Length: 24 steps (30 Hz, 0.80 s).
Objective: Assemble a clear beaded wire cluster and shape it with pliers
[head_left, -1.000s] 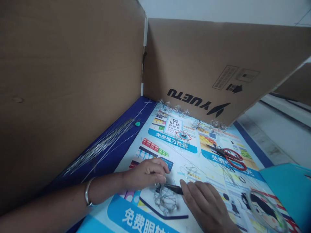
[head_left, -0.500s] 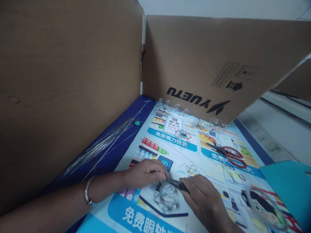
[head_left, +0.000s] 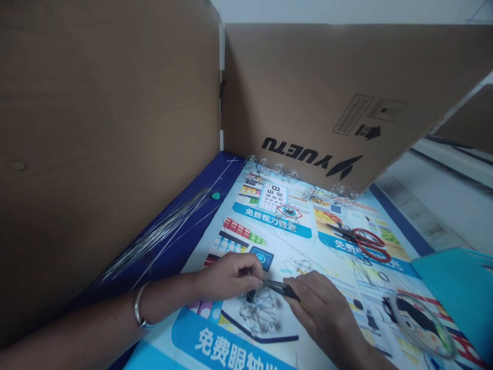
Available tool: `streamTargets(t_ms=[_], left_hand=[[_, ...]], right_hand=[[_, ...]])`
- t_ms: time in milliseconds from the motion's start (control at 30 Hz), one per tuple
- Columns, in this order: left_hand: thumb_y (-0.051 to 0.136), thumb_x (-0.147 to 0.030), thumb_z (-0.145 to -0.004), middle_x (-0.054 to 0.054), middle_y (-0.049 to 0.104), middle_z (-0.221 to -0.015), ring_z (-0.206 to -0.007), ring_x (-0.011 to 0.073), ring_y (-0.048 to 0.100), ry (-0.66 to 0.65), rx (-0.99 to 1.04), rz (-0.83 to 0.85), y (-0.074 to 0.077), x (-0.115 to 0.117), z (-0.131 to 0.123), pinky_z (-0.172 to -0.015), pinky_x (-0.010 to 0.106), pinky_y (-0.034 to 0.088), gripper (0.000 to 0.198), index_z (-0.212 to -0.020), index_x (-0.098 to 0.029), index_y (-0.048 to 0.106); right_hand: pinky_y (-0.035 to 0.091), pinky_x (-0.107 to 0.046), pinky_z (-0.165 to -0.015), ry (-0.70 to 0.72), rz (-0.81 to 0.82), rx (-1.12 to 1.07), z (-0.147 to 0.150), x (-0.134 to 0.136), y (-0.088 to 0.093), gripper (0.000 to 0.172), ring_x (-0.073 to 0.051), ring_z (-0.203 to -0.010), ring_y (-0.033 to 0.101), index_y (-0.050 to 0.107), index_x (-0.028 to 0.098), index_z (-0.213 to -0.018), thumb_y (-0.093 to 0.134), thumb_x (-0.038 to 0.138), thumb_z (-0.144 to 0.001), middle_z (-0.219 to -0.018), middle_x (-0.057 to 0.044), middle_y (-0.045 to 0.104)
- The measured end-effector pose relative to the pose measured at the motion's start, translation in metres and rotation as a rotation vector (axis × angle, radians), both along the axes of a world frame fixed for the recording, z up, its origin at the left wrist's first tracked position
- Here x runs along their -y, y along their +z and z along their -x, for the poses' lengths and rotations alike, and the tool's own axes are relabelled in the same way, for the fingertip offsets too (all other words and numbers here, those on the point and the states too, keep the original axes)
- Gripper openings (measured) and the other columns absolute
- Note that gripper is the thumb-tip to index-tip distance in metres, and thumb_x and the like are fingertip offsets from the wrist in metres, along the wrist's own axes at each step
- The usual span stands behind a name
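In my right hand [head_left: 321, 303], closed around the handles, is a pair of dark pliers [head_left: 281, 289]; its jaws point left toward my left fingertips. My left hand [head_left: 234, 275], with a silver bangle on the wrist, pinches the wire piece at the tips of the pliers. Below the fingers hangs or rests a tangle of thin silver wire with clear beads [head_left: 260, 311]; whether it touches the sheet I cannot tell. Another small wire piece [head_left: 300, 263] lies just beyond the pliers.
Red-handled scissors [head_left: 362, 240] lie to the right, a clear round dish [head_left: 421, 326] nearer me. Straight wires [head_left: 162, 231] lie along the left side by a small green lump [head_left: 215, 196]. Several beaded wire pieces [head_left: 281, 172] line the cardboard wall [head_left: 308, 77] at the back.
The pliers and both hands stay almost in place, with the left fingers curled slightly differently. The wire tangle has shifted a little left and up. The whole view has moved slightly.
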<state>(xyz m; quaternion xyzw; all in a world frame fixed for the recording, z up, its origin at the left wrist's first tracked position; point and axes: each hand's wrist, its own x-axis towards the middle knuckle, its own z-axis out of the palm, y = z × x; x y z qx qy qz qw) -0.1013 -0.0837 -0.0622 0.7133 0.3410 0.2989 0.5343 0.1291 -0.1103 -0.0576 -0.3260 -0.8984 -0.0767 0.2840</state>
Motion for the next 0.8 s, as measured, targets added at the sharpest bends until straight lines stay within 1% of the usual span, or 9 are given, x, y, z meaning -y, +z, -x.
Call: streamTargets(t_ms=[100,167,267,367,467,567,700,800], left_hand=[[0.057,-0.015,-0.077,-0.001,0.058,-0.074,-0.069,0.0112,0.054,0.03,-0.019,-0.012,0.001,0.0,-0.001,-0.063,0.021,0.043,0.002,-0.079,-0.015,0.057],[0.057,-0.012,-0.075,-0.001,0.059,-0.078,-0.072,0.0115,0.056,0.046,-0.017,-0.022,0.002,0.001,-0.001,-0.064,0.021,0.044,0.009,-0.083,-0.016,0.055],[0.056,-0.009,-0.075,-0.001,0.06,-0.083,-0.076,0.012,0.057,0.026,-0.04,-0.067,0.004,0.001,-0.001,-0.068,0.022,0.045,0.016,-0.089,-0.017,0.057],[0.057,-0.011,-0.077,0.0,0.062,-0.081,-0.075,0.0118,0.057,-0.005,-0.106,-0.177,0.005,-0.001,-0.001,-0.069,0.022,0.043,0.012,-0.086,-0.017,0.061],[0.059,-0.012,-0.077,0.0,0.063,-0.077,-0.073,0.0121,0.056,-0.02,-0.129,-0.272,0.006,-0.002,-0.004,-0.069,0.022,0.042,0.006,-0.08,-0.015,0.062],[0.059,-0.008,-0.074,0.0,0.062,-0.075,-0.073,0.0119,0.055,-0.025,-0.128,-0.329,0.005,-0.003,-0.008,-0.068,0.021,0.041,0.007,-0.075,-0.015,0.061],[0.056,-0.004,-0.071,0.0,0.062,-0.077,-0.074,0.012,0.055,-0.032,-0.113,-0.36,0.005,-0.002,-0.011,-0.069,0.022,0.041,0.012,-0.073,-0.015,0.059],[0.057,-0.007,-0.072,0.001,0.061,-0.076,-0.073,0.0123,0.055,-0.031,-0.082,-0.304,0.008,-0.002,-0.012,-0.068,0.022,0.042,0.009,-0.07,-0.015,0.058]], right_hand=[[0.046,-0.03,-0.07,-0.004,0.022,0.001,0.0,-0.001,0.002,0.018,-0.017,-0.074,0.057,0.058,0.016,-0.1,0.045,0.022,-0.09,-0.079,-0.005,0.063],[0.046,-0.03,-0.068,-0.001,0.044,0.005,0.0,-0.002,0.004,0.018,-0.017,-0.072,0.057,0.058,0.016,-0.1,0.044,0.024,-0.091,-0.079,-0.005,0.064],[0.045,-0.03,-0.065,0.004,0.06,0.003,0.0,-0.002,0.007,0.019,-0.016,-0.07,0.056,0.058,0.016,-0.099,0.044,0.026,-0.091,-0.077,-0.005,0.063],[0.044,-0.031,-0.067,0.019,0.068,0.0,0.0,-0.003,0.008,0.019,-0.017,-0.071,0.056,0.058,0.016,-0.1,0.044,0.025,-0.091,-0.077,-0.005,0.062],[0.043,-0.032,-0.07,0.044,0.069,0.047,-0.002,-0.003,0.007,0.015,-0.017,-0.075,0.056,0.058,0.016,-0.098,0.045,0.021,-0.091,-0.082,-0.005,0.063],[0.041,-0.034,-0.073,0.069,0.042,0.11,-0.005,-0.002,0.004,0.014,-0.017,-0.079,0.056,0.058,0.016,-0.099,0.046,0.016,-0.09,-0.086,-0.005,0.064],[0.042,-0.034,-0.074,0.062,0.059,0.125,-0.006,-0.001,0.003,0.016,-0.018,-0.08,0.056,0.057,0.015,-0.101,0.048,0.019,-0.09,-0.085,-0.005,0.063],[0.043,-0.035,-0.073,0.04,0.062,0.102,-0.005,0.0,0.007,0.017,-0.018,-0.08,0.055,0.057,0.015,-0.102,0.047,0.02,-0.09,-0.085,-0.005,0.062]])
